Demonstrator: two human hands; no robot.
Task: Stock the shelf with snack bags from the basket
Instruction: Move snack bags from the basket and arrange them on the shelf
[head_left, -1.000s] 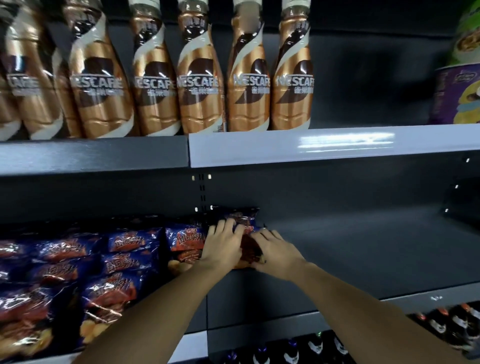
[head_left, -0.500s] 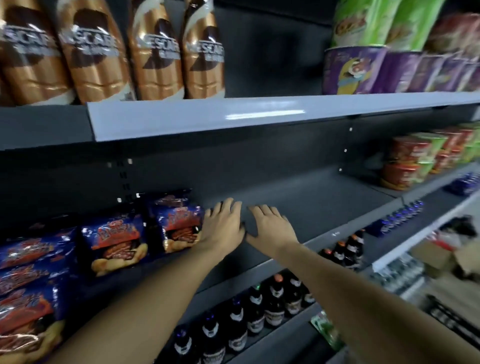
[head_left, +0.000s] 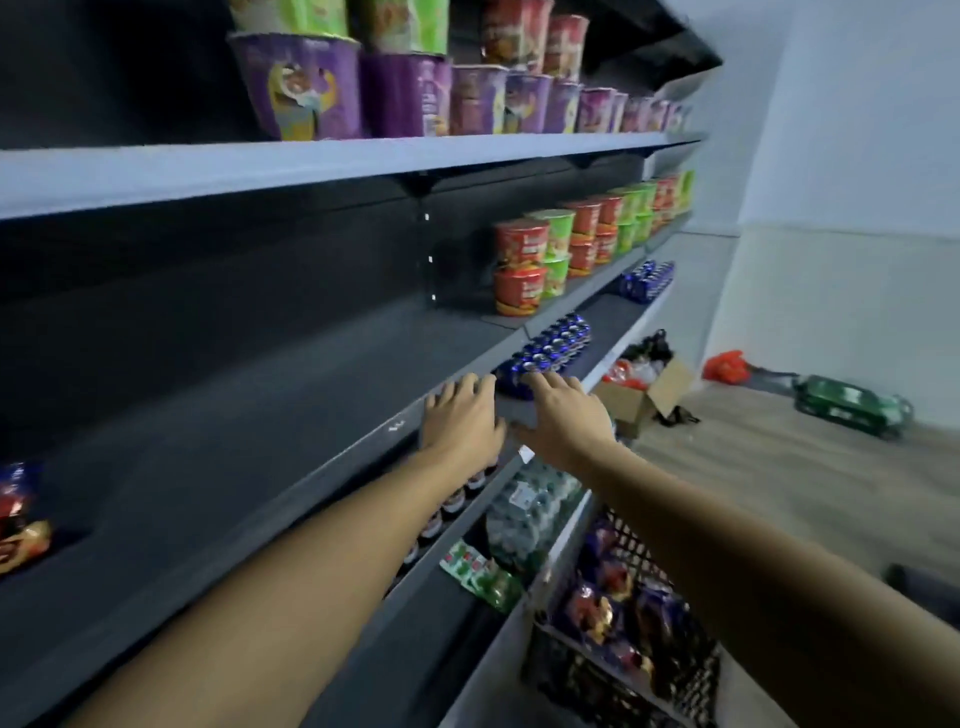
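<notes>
Both hands are out in front with nothing in them, fingers straight and a bit spread: the left hand (head_left: 460, 415) hangs over the front edge of the dark grey shelf (head_left: 249, 467), and the right hand (head_left: 563, 415) is just beside it, out past the edge, the two close together but I can't tell if they touch. Snack bags already on the shelf (head_left: 21, 519) sit way off at the far left, glossy crinkly blue plastic with red and orange print, too blurry to read any name. More of the same bags (head_left: 618, 597) are piled in the black mesh basket (head_left: 670, 670) down at the lower right, on the floor near the foot of the rack. Further along the same shelf are stacks of red and green noodle cups (head_left: 524, 270), and the shelf above has purple cups (head_left: 301, 88) with a cartoon figure on them, lettering not legible. Under the hands there's a row of blue cans (head_left: 550, 348), dark bottles (head_left: 452, 504) tucked behind the left forearm, and a shrink-wrapped pack of clear water bottles (head_left: 530, 514). An open cardboard box (head_left: 644, 400) sits on the floor further back, with a green pack (head_left: 852, 405) by the white wall.
</notes>
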